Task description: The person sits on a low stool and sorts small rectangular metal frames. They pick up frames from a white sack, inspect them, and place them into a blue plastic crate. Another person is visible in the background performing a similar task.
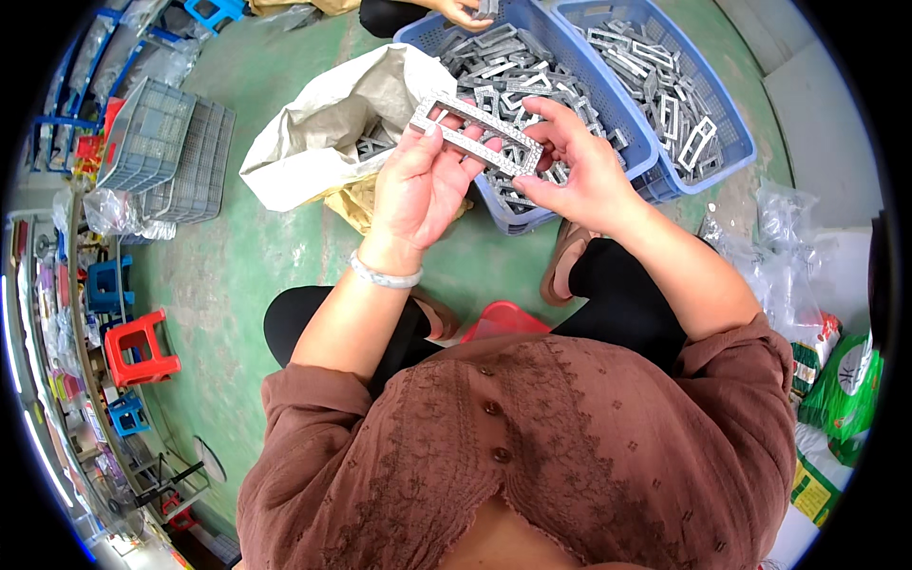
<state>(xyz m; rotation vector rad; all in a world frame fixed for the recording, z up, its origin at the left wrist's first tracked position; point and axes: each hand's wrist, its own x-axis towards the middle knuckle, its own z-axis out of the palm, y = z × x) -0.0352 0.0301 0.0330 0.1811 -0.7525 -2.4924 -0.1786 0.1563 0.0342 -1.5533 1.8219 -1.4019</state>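
Note:
Between my two hands is a grey rectangular frame (463, 143) with a long open slot and a speckled surface. My left hand (426, 185) holds its left end, palm up, with the thumb on the near side and fingers showing through the slot. At the other end, my right hand (581, 163) pinches the right corner between thumb and fingers. Just beyond lies a blue plastic basket (608, 104) heaped with similar grey frames. Left of it, a white woven sack (302, 142) gapes, with a few grey pieces inside.
A second blue basket (736, 123) of grey frames stands at the right. Another person's hand (463, 13) reaches over the first basket from the top. Grey crates (152, 142), a red stool (142, 348) and shelving line the left. Plastic bags (784, 252) lie at the right wall.

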